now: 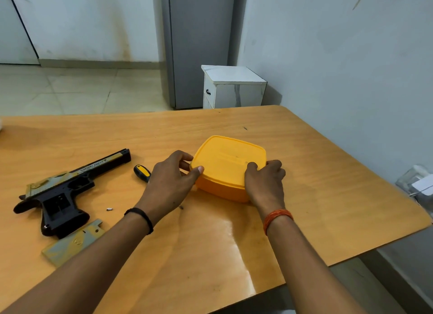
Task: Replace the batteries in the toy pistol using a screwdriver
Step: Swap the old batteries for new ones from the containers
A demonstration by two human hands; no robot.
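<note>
Between the two hands sits a yellow box of matt, smooth plastic, its lid dull with a faint scuffed patch. Under them the table is wood-grain laminate, smooth and glossy enough to throw back a bright sheen near the right forearm. Left of the left hand, the screwdriver handle looks like slick yellow-and-black plastic. Further left, the toy pistol is matt black plastic, its worn slide finish patchy; a small shiny metal screw lies beside it.

Light-brown wooden table, rounded corner, stands against a pale wall. Small white cabinet beyond it, beside a grey door. Pale tiled floor.
</note>
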